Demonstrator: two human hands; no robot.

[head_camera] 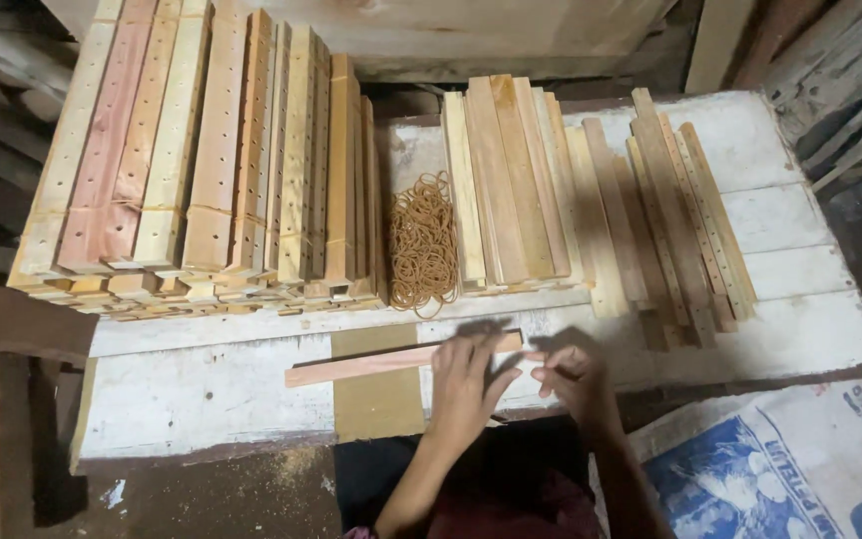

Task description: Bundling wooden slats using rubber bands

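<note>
wood is handled at the near edge of a white-painted table [202, 399]: a thin reddish wooden strip [361, 365] is pinned flat by the left hand [466, 384], whose fingers are spread and laid over the strip's right part, pressing rather than clasping. the right hand [569, 379] is set just right of it, fingertips pinched together at the strip's right end; whether something small is held in that pinch cannot be told. under the strip, left of the left hand, a brown cardboard patch [376, 399] is seen on the table.

no box or bin is seen; goods are kept in piles. beyond the left hand a loose heap of rubber bands [421, 245] is lain. far left of it, bundles of drilled slats [212, 170] are stacked high. beyond the right hand, plain slats [506, 185] and darker drilled strips [685, 215] are fanned out.

the strip's right end is covered by the hands, and both forearms are cut off at the bottom. a blue-printed sack [770, 469] is partly cut off right of the right hand.

bare table is left to the left of the strip, up to the table's near edge.
</note>
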